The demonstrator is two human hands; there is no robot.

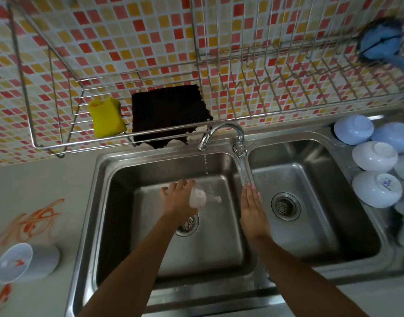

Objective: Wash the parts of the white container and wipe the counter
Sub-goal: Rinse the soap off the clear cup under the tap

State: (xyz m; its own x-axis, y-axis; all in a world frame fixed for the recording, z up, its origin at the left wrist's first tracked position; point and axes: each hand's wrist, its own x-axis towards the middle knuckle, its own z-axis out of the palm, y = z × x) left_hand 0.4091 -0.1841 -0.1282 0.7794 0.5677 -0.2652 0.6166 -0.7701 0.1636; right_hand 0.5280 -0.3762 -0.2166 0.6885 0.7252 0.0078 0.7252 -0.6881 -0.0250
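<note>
Left hand (178, 197) grips clear lid (199, 197) under dripping faucet (221, 133); right hand (252, 209) flat, empty. White container (27, 263), stained counter (36, 213) left of faucet: pending.

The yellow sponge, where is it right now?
The yellow sponge lies on the wire wall rack, upper left above the sink, just left of the black cloth.

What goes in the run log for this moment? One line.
left hand grips white plastic part over left basin | right hand open, flat | steel tap dripping | orange-stained counter unwiped
</note>
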